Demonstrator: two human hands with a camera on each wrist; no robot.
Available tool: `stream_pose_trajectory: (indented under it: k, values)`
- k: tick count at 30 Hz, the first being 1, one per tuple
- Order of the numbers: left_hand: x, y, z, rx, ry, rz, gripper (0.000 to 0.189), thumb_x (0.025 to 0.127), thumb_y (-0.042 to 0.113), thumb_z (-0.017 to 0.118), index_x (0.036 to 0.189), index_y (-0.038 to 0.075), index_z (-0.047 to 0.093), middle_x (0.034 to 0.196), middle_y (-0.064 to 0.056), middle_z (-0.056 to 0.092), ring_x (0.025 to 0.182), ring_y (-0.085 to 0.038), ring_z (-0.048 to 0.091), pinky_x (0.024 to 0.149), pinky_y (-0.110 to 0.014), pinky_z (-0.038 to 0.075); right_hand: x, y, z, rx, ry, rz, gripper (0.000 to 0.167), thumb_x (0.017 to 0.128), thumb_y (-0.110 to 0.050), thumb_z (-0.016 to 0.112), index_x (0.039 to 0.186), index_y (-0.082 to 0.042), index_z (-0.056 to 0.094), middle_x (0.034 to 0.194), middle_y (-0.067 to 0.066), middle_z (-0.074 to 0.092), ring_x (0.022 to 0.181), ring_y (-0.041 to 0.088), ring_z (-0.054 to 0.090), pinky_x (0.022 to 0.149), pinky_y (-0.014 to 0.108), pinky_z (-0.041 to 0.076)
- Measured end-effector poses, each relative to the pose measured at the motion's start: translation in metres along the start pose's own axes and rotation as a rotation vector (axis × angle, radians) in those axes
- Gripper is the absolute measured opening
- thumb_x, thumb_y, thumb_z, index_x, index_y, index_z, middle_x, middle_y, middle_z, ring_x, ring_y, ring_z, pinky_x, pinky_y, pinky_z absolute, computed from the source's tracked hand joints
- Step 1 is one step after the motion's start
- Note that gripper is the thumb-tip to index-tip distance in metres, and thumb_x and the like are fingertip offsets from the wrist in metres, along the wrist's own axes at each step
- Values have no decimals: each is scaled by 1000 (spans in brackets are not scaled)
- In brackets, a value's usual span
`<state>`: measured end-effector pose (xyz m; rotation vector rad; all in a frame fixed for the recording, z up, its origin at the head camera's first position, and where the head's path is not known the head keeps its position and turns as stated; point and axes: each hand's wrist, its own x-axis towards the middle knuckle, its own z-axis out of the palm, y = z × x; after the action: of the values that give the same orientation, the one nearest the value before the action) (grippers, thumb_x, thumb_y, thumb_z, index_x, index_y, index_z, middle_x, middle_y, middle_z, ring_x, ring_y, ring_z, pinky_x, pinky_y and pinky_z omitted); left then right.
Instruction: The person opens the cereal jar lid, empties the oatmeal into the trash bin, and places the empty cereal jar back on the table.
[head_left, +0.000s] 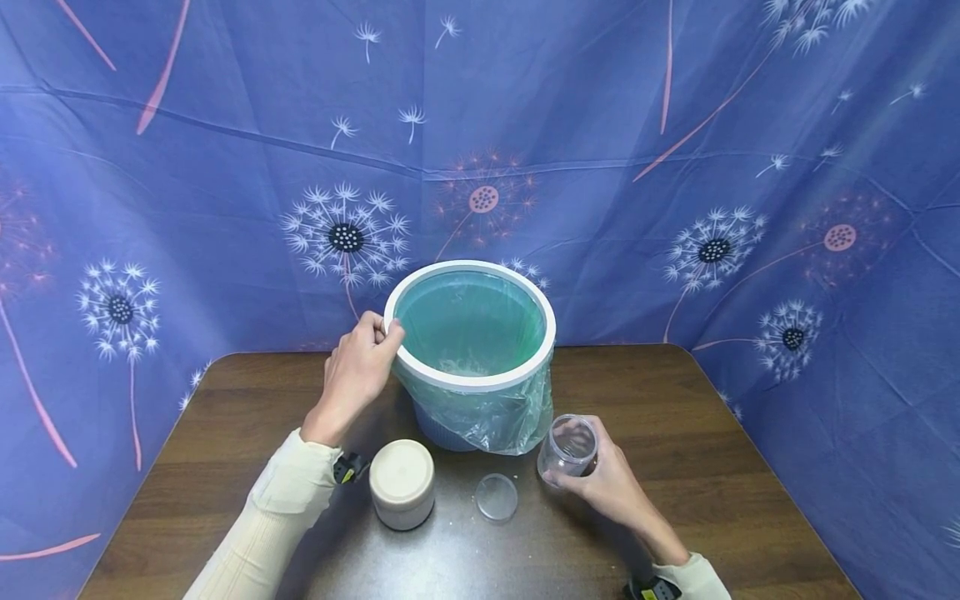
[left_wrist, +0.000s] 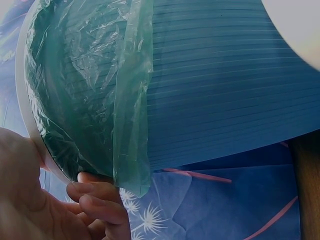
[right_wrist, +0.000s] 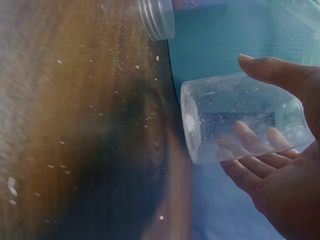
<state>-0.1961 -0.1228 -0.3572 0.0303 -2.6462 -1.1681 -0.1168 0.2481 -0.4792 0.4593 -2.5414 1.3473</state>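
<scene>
The left hand [head_left: 358,367] pinches the white rim of the lined bin [head_left: 480,383] at the table's far middle. The right hand [head_left: 611,483] grips a seemingly empty clear jar [head_left: 568,448] just right of the bin.

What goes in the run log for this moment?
left hand: grips bin rim | right hand: holds empty clear jar | lid: on table

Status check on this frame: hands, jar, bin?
Left hand grips bin rim. Right hand holds clear jar, open, looks empty, beside bin. Lid and capped jar on table; nothing blocking.
</scene>
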Motion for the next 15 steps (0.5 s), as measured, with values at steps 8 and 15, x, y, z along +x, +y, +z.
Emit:
stream_pose_trajectory:
  k: [8,15]
  values:
    - [0,-1,0,-2,3,4,33,106,46,48,97,15,55,84,-6,59,84,-32,61,74,-47,41,-6,5,5,0,-18,31,74,70,-18,103,128,-12,58,121,0,73,112,25,70,97,37,53]
    - [0,0,0,2,2,0,35,106,48,46,97,15,55,84,-6,59,84,-32,61,74,-47,41,-9,9,6,-22,-24,69,77,67,-19,104,129,-14,58,119,-4,73,111,18,70,98,36,53]
